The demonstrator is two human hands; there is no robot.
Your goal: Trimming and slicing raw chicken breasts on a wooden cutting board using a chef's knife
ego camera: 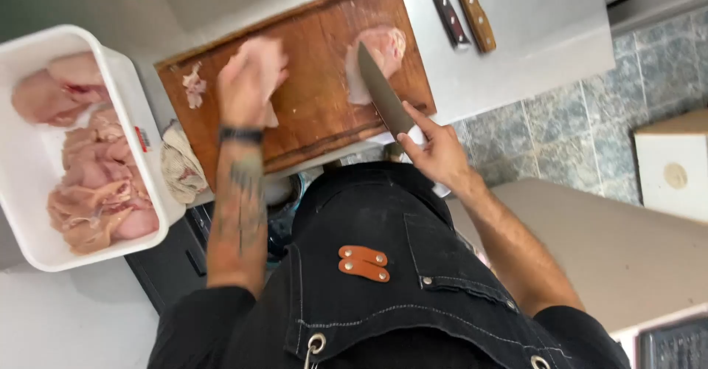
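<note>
Left hand [247, 81] lies palm down on a piece of raw chicken [267, 63] at the left-middle of the wooden cutting board [317, 96], fingers spread flat and pressing it, not curled around it; most of that piece is hidden under the hand. Right hand [435, 147] is wrapped tight around the handle of a chef's knife [382, 92], forefinger stretched along the blade's spine. The blade runs up the board and its tip meets a second chicken piece [380, 59] near the board's right edge; whether it is cutting in or just touching is hard to tell. A small meat scrap [194, 85] sits by the board's left edge. White tray [26, 177] left of the board holds more raw chicken. Two other knives [464, 15] lie on the counter above right.
</note>
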